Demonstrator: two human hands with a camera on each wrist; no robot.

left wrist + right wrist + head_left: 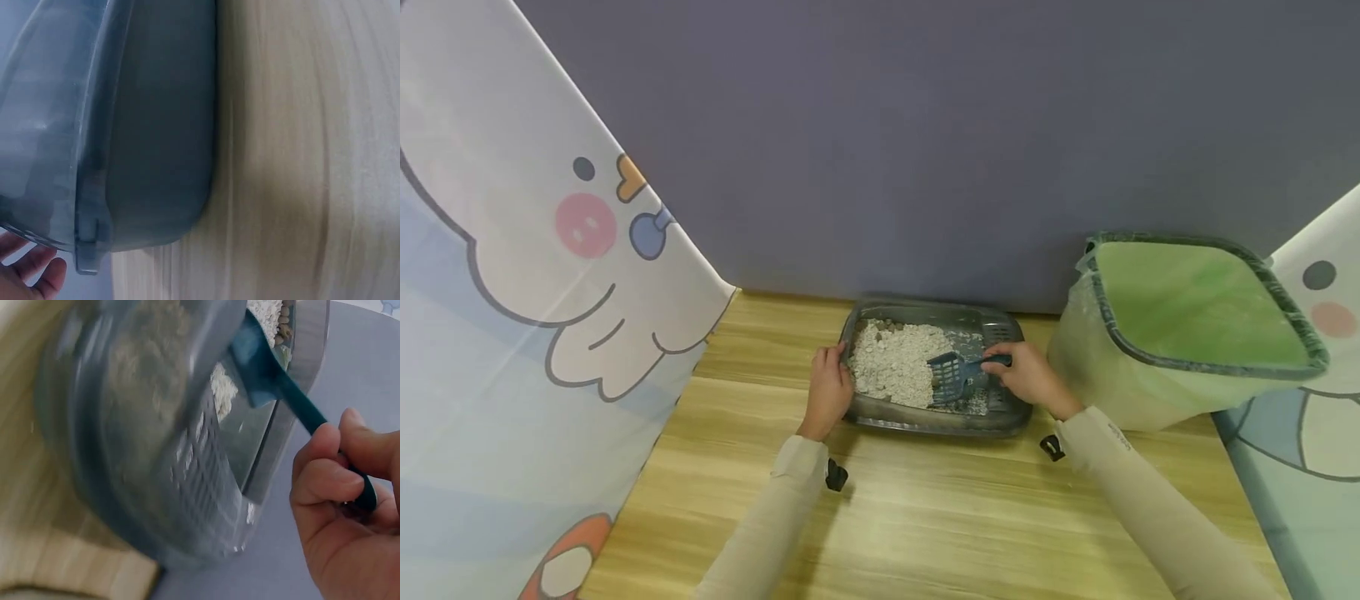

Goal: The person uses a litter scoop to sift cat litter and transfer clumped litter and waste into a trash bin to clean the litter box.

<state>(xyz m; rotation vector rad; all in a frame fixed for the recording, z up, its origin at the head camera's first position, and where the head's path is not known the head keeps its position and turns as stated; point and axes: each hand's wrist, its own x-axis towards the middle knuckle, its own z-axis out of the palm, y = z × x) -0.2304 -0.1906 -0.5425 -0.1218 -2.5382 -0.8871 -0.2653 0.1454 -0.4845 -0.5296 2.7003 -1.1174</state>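
Note:
A dark grey litter tray (936, 427) holds pale, crumbly litter (897, 367), with small brown lumps at its back left corner. My left hand (830, 385) holds the tray's left rim; in the left wrist view its fingertips (53, 275) show right at the tray's end. A dark blue-green slotted litter scoop (951, 377) lies with its blade at the right edge of the litter. My right hand (1030, 377) grips the scoop's handle, fingers curled round it in the right wrist view, over the tray's right rim.
A tall bin (1093, 358) with a light green liner stands close to the right of the tray. Behind the wooden surface (940, 517) rises a grey wall (880, 150). Cartoon-printed panels (490, 333) flank the left and right sides.

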